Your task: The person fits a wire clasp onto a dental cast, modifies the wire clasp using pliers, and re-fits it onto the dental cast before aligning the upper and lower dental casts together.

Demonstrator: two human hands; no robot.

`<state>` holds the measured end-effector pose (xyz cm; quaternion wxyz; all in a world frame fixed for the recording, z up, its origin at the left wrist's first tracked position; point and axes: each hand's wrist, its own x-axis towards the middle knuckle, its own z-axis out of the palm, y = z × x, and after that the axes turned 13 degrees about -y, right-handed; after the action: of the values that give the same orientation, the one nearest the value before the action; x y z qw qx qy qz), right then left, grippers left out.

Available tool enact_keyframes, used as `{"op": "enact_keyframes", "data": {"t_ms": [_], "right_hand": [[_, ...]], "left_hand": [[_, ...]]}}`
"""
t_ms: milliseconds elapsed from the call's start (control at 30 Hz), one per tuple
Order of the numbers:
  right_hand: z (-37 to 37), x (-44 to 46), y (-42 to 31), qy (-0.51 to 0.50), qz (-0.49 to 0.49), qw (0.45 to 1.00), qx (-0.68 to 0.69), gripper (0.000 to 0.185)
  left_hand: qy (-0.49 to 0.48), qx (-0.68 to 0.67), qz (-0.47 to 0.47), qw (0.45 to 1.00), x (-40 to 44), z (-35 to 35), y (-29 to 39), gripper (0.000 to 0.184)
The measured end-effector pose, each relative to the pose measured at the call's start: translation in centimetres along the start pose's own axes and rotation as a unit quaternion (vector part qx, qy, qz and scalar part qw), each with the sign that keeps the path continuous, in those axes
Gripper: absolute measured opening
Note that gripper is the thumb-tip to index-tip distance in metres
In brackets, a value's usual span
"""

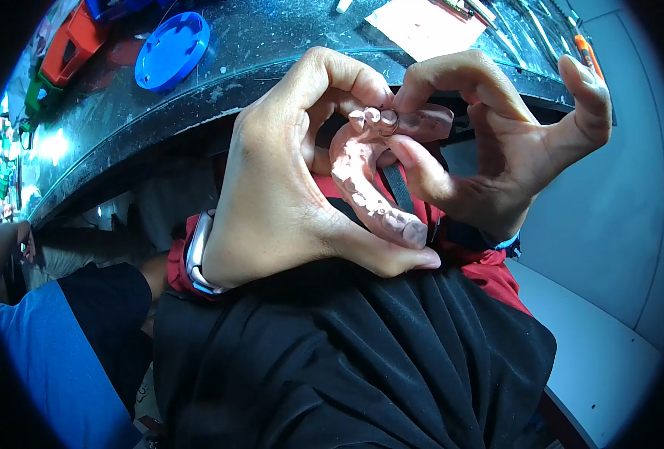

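Note:
A pink, horseshoe-shaped dental cast (356,168) with a row of moulded teeth is held up above my lap. My left hand (272,179) wraps round its outer side, thumb under the near end and fingertips at the far part. At the far teeth a thin bent wire (390,126) loops close to the cast. My right hand (489,138) has its thumb and index finger closing on that wire beside the teeth, while its other fingers curl or stick out to the side. Part of the wire is hidden by the fingertips.
Ahead runs a dark, scuffed workbench (272,49) with a blue round lid (172,51), a red plastic object (74,45), a white paper (421,30) and several thin tools. An orange-handled tool (588,56) lies at right. Another person's blue-and-black clothing (62,352) shows close at left.

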<state>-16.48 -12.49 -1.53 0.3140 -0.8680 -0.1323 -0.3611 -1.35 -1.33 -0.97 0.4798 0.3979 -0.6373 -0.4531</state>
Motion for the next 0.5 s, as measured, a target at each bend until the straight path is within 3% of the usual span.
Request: {"op": "enact_keyframes", "data": {"t_ms": [67, 267, 500], "right_hand": [[-0.6, 0.2, -0.2, -0.04, 0.01, 0.999, -0.01, 0.108], [1.1, -0.8, 0.4, 0.053, 0.003, 0.998, 0.029, 0.11], [0.8, 0.0, 0.2, 0.046, -0.038, 0.998, 0.023, 0.111]], "left_hand": [[0.008, 0.001, -0.011, 1.0, -0.1, 0.2, 0.1, 0.093], [0.016, -0.002, -0.011, 1.0, -0.1, 0.4, 0.4, 0.093], [0.013, 0.106, -0.03, 0.994, -0.5, 0.8, 1.5, 0.09]]}}
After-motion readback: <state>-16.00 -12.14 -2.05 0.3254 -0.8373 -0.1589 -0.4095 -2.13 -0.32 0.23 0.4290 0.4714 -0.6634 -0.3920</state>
